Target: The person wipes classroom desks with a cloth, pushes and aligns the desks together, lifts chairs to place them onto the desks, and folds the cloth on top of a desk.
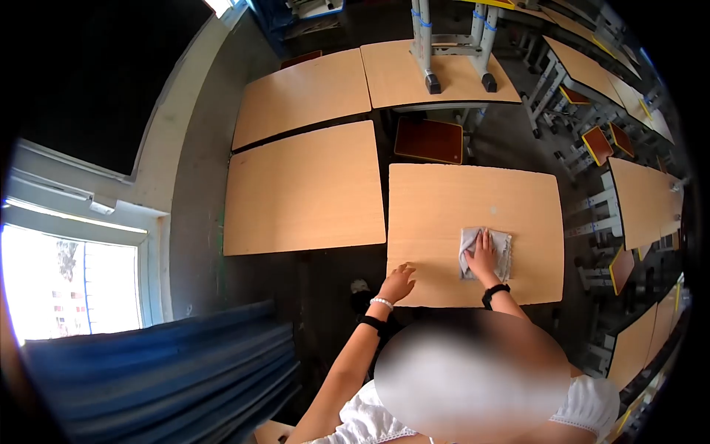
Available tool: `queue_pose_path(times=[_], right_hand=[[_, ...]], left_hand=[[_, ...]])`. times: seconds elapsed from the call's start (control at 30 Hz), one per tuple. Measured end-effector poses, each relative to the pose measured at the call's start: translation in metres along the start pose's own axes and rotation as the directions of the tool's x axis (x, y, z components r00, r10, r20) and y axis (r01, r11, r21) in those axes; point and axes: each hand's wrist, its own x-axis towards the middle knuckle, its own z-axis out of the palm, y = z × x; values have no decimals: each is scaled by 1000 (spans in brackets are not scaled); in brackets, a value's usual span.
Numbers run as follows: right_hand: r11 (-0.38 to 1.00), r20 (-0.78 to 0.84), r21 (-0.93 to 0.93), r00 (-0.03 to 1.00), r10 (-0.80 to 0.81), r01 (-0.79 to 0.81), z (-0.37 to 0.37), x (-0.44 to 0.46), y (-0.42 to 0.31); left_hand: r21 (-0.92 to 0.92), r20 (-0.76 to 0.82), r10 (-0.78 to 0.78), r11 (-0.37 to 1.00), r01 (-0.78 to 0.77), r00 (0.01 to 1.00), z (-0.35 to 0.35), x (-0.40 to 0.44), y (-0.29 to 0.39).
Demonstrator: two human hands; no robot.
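Note:
My right hand [482, 259] presses a folded grey-white cloth [504, 246] against the top of a light wood desk [436, 200], with its fingers forward and the thumb on a fold. A black band circles that wrist. At the desk's near left edge rests my left hand [400, 283], fingers apart and nothing in them. It wears a pale bead bracelet and a black band. A small pale mark shows on the desktop beyond the cloth. The underside of my right palm is hidden.
Another desk [303, 192] stands to the left across a narrow gap. Behind, a desk [392, 74] bears upturned legs [458, 50]. A red-brown stool seat [429, 140] sits between. More desks [642, 200] line the right. Blue curtain [177, 377] and window [74, 281] are at left.

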Motion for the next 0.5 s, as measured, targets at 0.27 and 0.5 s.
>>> queue_pose_path(times=[0.27,0.5], right_hand=[[981,-35,-36,982,187,-188,23,-13,-87],[971,-109,-174,983,147,-164,60,-77,-202]], left_hand=[[-510,186,-255,801,315,949,-76,-49,-197],[-753,248,-608,368,545,754,-206,-140,-292]])
